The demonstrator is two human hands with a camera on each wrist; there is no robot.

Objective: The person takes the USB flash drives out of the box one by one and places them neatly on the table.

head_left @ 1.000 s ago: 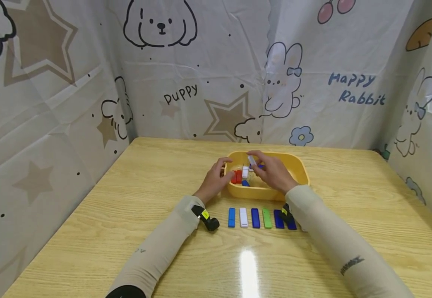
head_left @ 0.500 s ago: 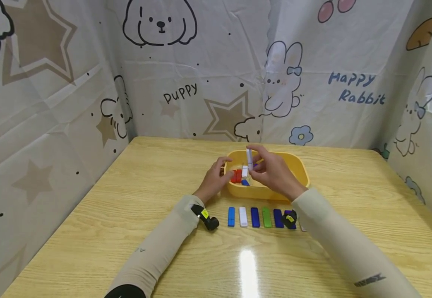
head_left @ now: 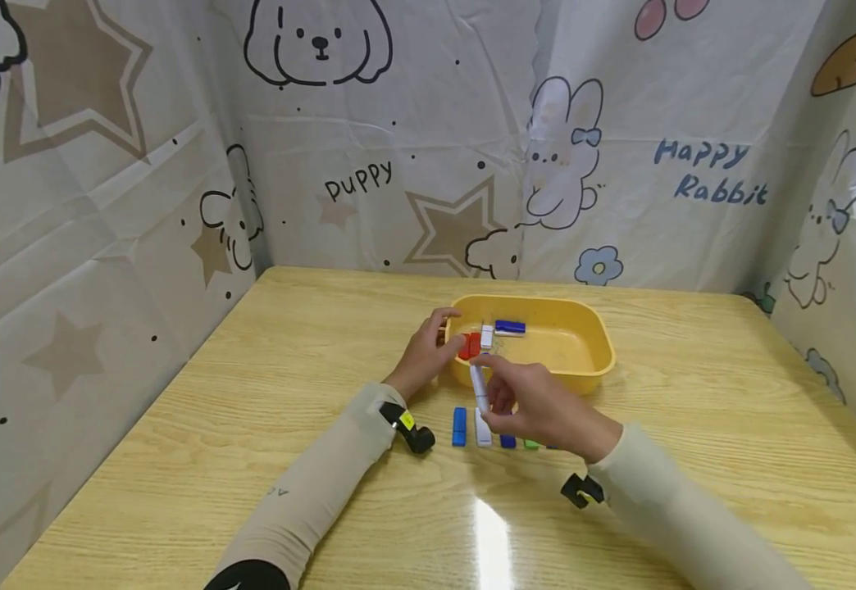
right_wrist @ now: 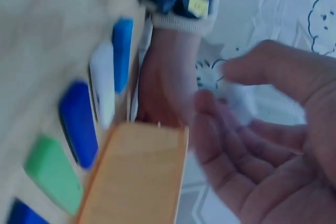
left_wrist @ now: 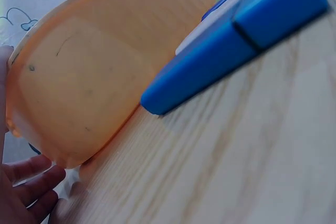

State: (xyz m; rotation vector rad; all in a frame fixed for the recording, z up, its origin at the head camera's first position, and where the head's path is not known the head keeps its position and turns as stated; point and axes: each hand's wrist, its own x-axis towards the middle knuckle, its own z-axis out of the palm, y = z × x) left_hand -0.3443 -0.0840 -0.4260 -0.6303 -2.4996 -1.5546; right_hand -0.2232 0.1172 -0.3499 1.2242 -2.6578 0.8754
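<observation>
**White piece (head_left: 479, 388) in the right hand (head_left: 542, 407), the work part-done**

On my head feed I read the clock from the middle of the yellow tub (head_left: 561, 346), twelve toward the curtain (head_left: 369, 123). The white piece stood slightly tilted near half past seven, in front of the near rim as I saw it. The right hand's fingers were curled, pinching it between thumb and fingertip.

At nine o'clock the left hand (head_left: 425, 351) held the tub's end, thumb over the rim, the other fingers bent round the outside.

I judged the row on the table (head_left: 177, 459), from seven toward six o'clock, to be the finished share: light-blue piece (head_left: 460, 427), row's white piece (head_left: 483, 430), dark-blue piece (head_left: 507, 441), green piece (head_left: 531, 444). Left inside the tub were red pieces (head_left: 470, 346) at nine, the tub's white piece (head_left: 487, 336) beside them, and the tub's dark-blue piece (head_left: 510, 327) at ten.

The right hand masked the row's three-o'clock end, so I could not count it, and also part of the tub's near-left corner. My right wrist feed blurred the held piece to a pale smear; the left one cut off most of its hand. I could not tell the held piece's height.
</observation>
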